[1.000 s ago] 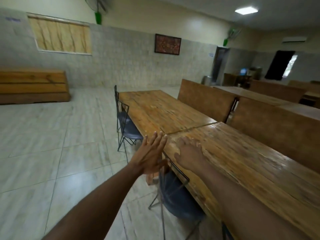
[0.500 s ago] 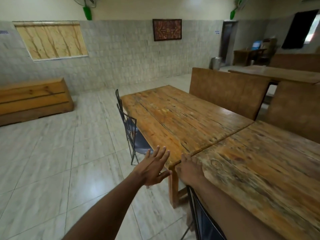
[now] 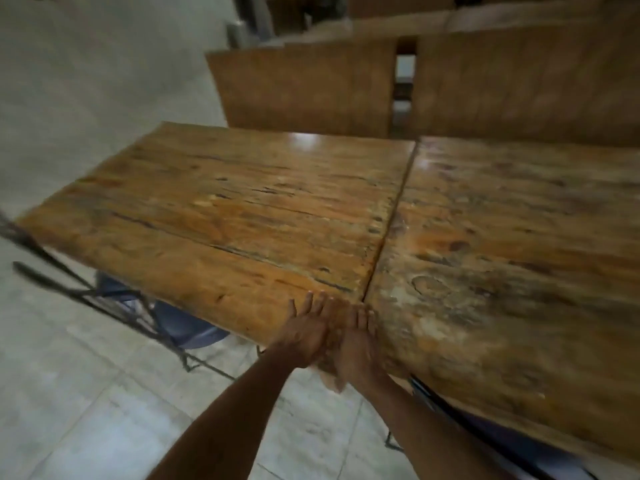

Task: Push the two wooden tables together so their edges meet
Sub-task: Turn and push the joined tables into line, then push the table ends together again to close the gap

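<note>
The room has a pale tiled floor (image 3: pixel 86 393), filling the left and bottom of the frame, and the whole view is somewhat motion-blurred. Across the top of the frame stand wooden bench backs (image 3: pixel 304 88), just behind the tables, with a narrow gap between two of them at upper right.

Two worn wooden tables fill the middle of the frame. The left table (image 3: pixel 225 216) and the right table (image 3: pixel 519 254) sit side by side with their short ends together; a thin dark seam runs between them from upper centre down to the lower centre of the frame. Their tops look level and the edges appear to touch along the seam, though blur hides any fine gap. Each table's long axis runs left to right across the frame, so the two form one long surface.

Metal-framed chairs with blue seats (image 3: pixel 187 327) are tucked under the near edge at lower left, and another shows under the right table at lower right.

The left hand (image 3: pixel 306 332) lies open, fingers spread, palm flat on the near corner of the left table beside the seam. The right hand (image 3: pixel 356 348) is also open and flat, pressed against the near corner of the right table, touching the left hand. Neither hand grips anything.
</note>
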